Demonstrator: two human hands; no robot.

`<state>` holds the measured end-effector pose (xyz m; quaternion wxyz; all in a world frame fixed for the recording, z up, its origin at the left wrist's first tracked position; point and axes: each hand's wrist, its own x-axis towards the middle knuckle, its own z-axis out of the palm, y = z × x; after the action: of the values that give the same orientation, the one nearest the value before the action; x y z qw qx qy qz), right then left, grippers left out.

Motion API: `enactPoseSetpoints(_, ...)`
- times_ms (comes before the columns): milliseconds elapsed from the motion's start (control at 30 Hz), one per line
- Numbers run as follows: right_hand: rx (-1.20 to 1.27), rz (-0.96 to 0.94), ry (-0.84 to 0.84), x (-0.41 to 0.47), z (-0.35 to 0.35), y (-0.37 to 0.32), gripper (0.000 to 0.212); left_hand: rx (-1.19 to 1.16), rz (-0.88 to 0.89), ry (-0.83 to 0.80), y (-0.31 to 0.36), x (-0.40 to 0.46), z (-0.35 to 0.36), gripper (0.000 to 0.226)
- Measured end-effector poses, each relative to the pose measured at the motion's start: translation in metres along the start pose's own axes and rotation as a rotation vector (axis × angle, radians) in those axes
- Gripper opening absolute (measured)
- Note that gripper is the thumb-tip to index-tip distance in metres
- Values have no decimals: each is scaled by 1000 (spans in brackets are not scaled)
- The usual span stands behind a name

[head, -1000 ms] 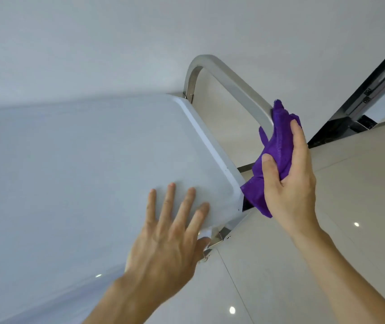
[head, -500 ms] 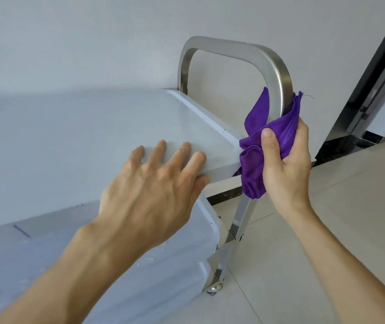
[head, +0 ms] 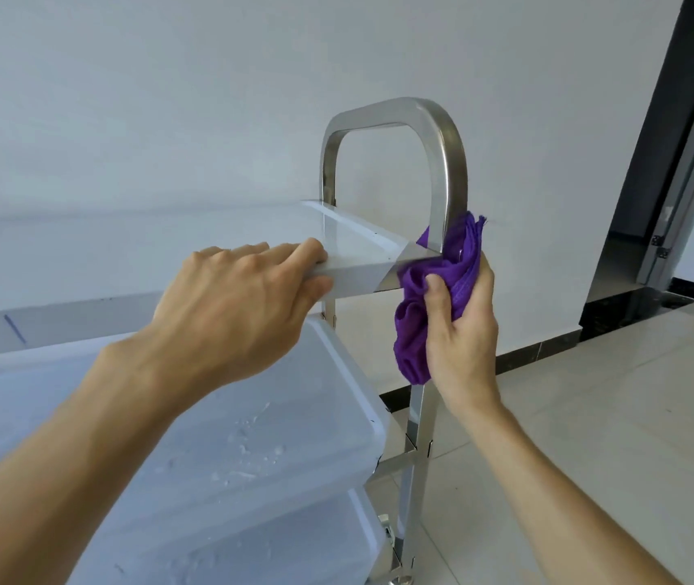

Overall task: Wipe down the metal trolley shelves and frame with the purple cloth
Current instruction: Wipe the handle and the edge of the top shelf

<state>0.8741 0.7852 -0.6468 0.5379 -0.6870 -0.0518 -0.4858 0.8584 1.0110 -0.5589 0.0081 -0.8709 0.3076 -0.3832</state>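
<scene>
We are working on the frame step: our right hand (head: 459, 331) is gripping the purple cloth (head: 429, 297), fingers and thumb curling around the bunched fabric, and pressing it against the near upright of the steel handle loop (head: 442, 162) just where that upright is meeting the corner of the top shelf (head: 349, 247). The cloth is wrapping the post, with a flap showing behind it at one o'clock from our thumb and the loose tail hanging toward six o'clock. Our left hand (head: 244, 297) is bracing the trolley, fingers curling over the shelf's near edge at nine o'clock from the cloth, thumb tucking beneath the lip. Below, the lower shelves (head: 210, 437) are sitting at seven o'clock, the middle one carrying water droplets. The leg (head: 417, 437) is running down toward a caster at six o'clock.

We are judging the handle's upper curve as likely dealt with and the leg below as waiting. The next move is calling for us to be sliding the cloth downward along the post with the wrap staying snug, while the left hand is steadying the cart against rolling
</scene>
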Motion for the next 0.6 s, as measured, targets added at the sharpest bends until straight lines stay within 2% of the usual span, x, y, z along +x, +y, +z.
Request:
enactPoseSetpoints(133,-166,168,-84,-67,-8,47,62,-16,-14,-1,5,1,-5,34)
enactPoseSetpoints(267,-171,293,-124,-100,-16,70,41,-3,-44,-10,7,0,-8,32)
enactPoseSetpoints(333,-162,271,-103,-87,-16,59,34,-6,-64,-31,10,-2,-10,31)
enactPoseSetpoints(500,-120,128,8,-19,-9,-1,44,-8,-98,-71,18,-5,-18,31)
enactPoseSetpoints(600,-133,85,51,-15,-13,-9,51,-2,-86,-75,25,-9,-22,33)
